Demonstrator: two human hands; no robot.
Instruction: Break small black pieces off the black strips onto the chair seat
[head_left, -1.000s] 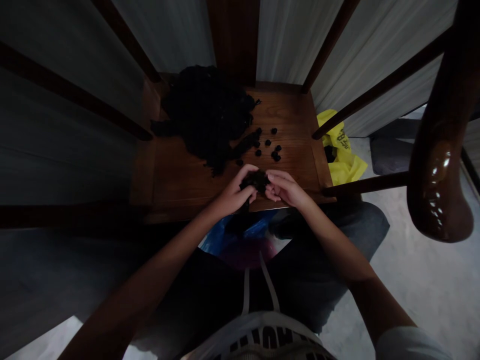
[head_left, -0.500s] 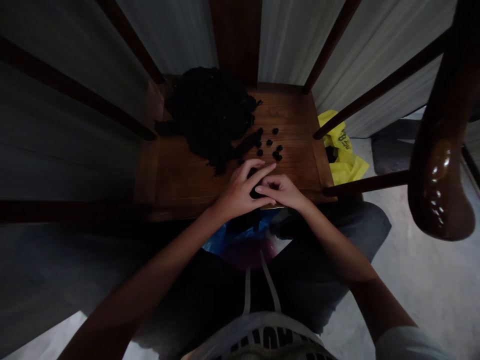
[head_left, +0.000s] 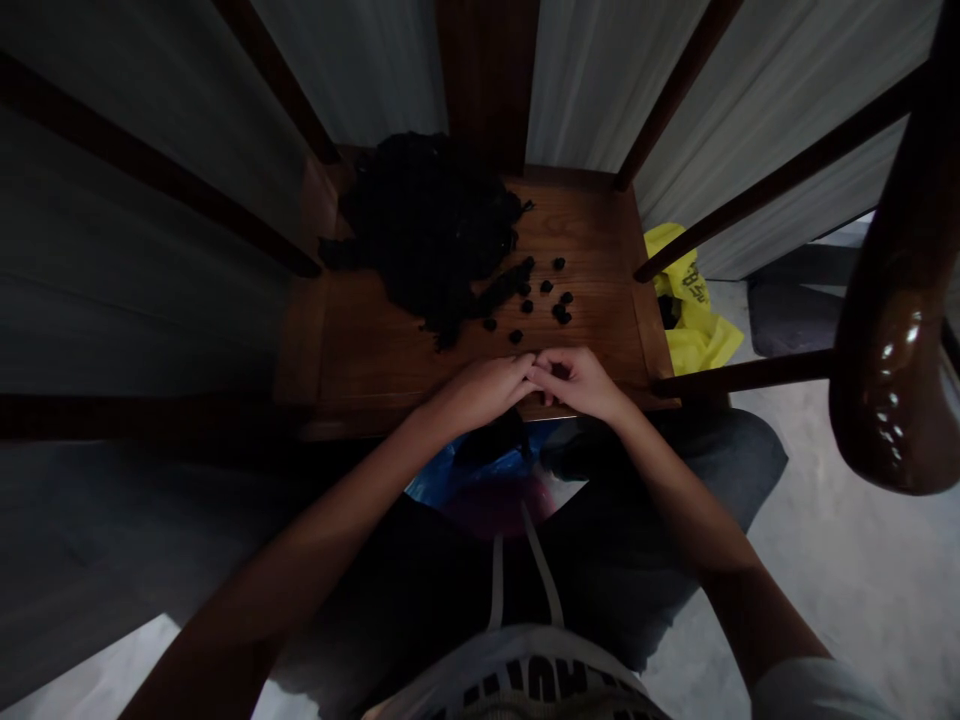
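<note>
My left hand (head_left: 480, 392) and my right hand (head_left: 577, 383) meet above the front edge of a wooden chair seat (head_left: 375, 345), fingertips together. Whatever lies between the fingers is hidden. A heap of black, fibrous material (head_left: 427, 230) covers the seat's back left. Several small black lumps (head_left: 546, 287) are scattered to its right, and a dark elongated strip (head_left: 501, 290) lies against the heap. The nearest lump (head_left: 515, 337) sits just beyond my fingertips, not touching them.
Dark wooden spindles (head_left: 772, 175) rise around the seat, with a glossy armrest end (head_left: 892, 370) at the right. A yellow plastic bag (head_left: 694, 335) lies beyond the right seat edge. A blue plastic bag (head_left: 480, 470) shows below the seat, above my dark-trousered lap.
My hands have come together with fingertips touching, and the dark bunch between them no longer shows. A small lump now lies on the wood just beyond my fingertips.
</note>
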